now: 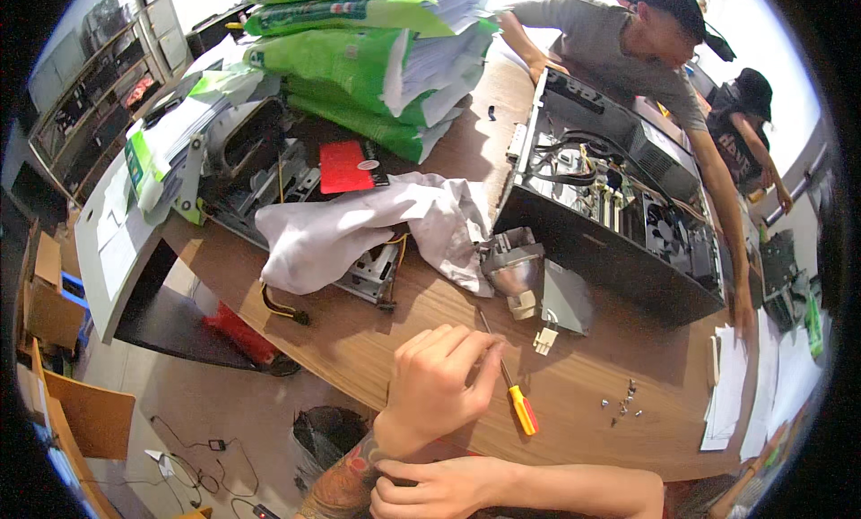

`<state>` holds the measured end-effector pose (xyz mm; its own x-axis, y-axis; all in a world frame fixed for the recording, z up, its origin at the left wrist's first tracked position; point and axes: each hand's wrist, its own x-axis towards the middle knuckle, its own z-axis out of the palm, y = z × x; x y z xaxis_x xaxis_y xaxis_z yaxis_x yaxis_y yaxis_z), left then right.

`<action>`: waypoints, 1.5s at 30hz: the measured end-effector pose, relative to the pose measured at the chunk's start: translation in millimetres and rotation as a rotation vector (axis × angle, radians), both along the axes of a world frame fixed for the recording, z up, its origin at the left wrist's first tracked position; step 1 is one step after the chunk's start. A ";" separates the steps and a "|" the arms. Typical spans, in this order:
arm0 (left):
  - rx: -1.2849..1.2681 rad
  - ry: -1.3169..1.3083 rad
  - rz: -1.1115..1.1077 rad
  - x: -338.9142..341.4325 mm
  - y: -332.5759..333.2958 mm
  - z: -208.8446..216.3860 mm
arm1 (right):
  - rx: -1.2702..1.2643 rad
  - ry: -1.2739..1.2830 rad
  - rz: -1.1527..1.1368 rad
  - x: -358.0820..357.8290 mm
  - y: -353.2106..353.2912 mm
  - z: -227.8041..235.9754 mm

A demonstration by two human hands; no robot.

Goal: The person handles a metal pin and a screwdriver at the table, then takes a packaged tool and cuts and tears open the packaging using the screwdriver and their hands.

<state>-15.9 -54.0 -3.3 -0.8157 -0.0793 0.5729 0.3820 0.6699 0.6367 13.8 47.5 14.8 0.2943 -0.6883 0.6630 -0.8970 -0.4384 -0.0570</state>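
My left hand (pixel 439 384), at the end of a tattooed forearm, is over the table's near edge with its fingers curled. Its thumb and fingertips come close to the shaft of a screwdriver (pixel 522 410) with a yellow and red handle, lying on the wood. My right hand (pixel 439 490) reaches across from the right, its fingers around my left forearm just below the wrist. Beyond my hands lie a lamp-like part (pixel 516 272) with a pale connector (pixel 545 341) and a grey metal plate (pixel 567 297). Several loose screws (pixel 623 402) are scattered right of the screwdriver.
An open computer case (pixel 610 250) stands at the right. A person (pixel 619 48) leans over it; another (pixel 744 134) is behind. White cloth (pixel 359 223) covers part of a metal drive cage (pixel 372 272). Green paper packs (pixel 332 71) are stacked at the back, papers (pixel 726 393) far right.
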 end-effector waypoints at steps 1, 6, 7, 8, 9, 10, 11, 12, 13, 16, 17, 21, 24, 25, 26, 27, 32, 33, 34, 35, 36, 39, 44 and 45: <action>0.026 0.015 -0.008 -1.8 1.5 -0.8 | 0.014 0.004 0.008 -1.2 1.3 -1.2; 0.019 0.009 -0.061 -4.4 1.8 2.1 | 0.055 -0.007 0.025 5.9 4.5 -8.6; 0.035 0.000 -0.083 -1.8 -1.8 3.0 | -0.037 0.003 0.007 1.4 0.2 -2.3; 0.021 -0.011 -0.075 0.7 -4.6 4.1 | -0.129 0.013 -0.010 0.3 -3.3 0.8; 0.027 -0.018 -0.086 0.0 -4.1 4.1 | -0.137 0.008 -0.011 0.3 -3.1 -1.3; 0.034 -0.025 -0.096 -0.4 -3.6 4.3 | -0.112 0.004 -0.019 -0.1 -2.6 -4.7; 0.026 -0.030 -0.094 -0.9 -2.8 4.3 | -0.089 0.001 -0.026 -0.5 -2.2 -8.2; 0.023 -0.026 -0.101 -1.5 -1.5 4.1 | -0.097 -0.003 -0.024 3.1 -0.7 -13.9; 0.021 -0.021 -0.108 -1.7 -0.6 4.1 | -0.040 -0.010 -0.001 9.9 2.0 -21.5; 0.026 -0.048 -0.110 -1.9 0.5 7.0 | -0.007 -0.015 0.012 12.0 6.0 -25.1; 0.010 -0.051 -0.112 0.4 -2.0 7.9 | -0.018 -0.016 0.015 12.3 3.9 -24.3; 0.002 -0.045 -0.095 0.4 -0.7 5.4 | -0.105 -0.010 -0.017 8.5 2.5 -25.9; -0.004 -0.071 -0.101 -0.2 1.7 8.1 | -0.108 -0.031 0.010 13.5 3.3 -31.1; 0.003 -0.095 -0.103 0.1 2.4 9.7 | -0.110 -0.040 0.002 12.8 3.6 -29.7; -0.002 -0.095 -0.107 -0.2 2.6 10.0 | -0.112 -0.049 -0.006 12.5 3.9 -28.8; -0.002 -0.090 -0.106 -0.3 2.6 9.9 | -0.116 -0.049 -0.006 12.7 4.3 -28.6; -0.027 -0.066 -0.107 -1.0 3.3 5.1 | -0.061 -0.031 -0.002 14.0 6.0 -27.4; 0.011 -0.072 -0.103 -0.4 3.4 4.9 | -0.060 -0.030 -0.009 14.9 6.3 -28.1; 0.050 -0.078 -0.099 0.1 3.3 4.8 | -0.050 -0.040 0.002 16.0 6.4 -29.7; 0.050 -0.077 -0.106 1.0 2.6 5.7 | -0.040 -0.051 0.014 16.6 6.4 -30.5; 0.053 -0.092 -0.085 1.6 2.7 7.0 | -0.036 -0.050 0.004 14.7 6.6 -29.5; 0.045 -0.084 -0.086 0.1 2.7 7.3 | -0.137 -0.040 -0.022 11.2 4.2 -27.3; 0.060 -0.077 -0.099 1.2 3.6 8.3 | 0.006 -0.020 -0.005 24.1 7.6 -37.9; 0.059 -0.073 -0.091 1.3 3.8 8.4 | 0.009 -0.019 -0.009 22.2 7.6 -35.6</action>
<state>-14.6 -50.2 5.1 -0.8607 -0.0350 0.5080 0.3903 0.5955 0.7022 36.1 55.1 -20.8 0.2758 -0.6970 0.6619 -0.8995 -0.4299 -0.0778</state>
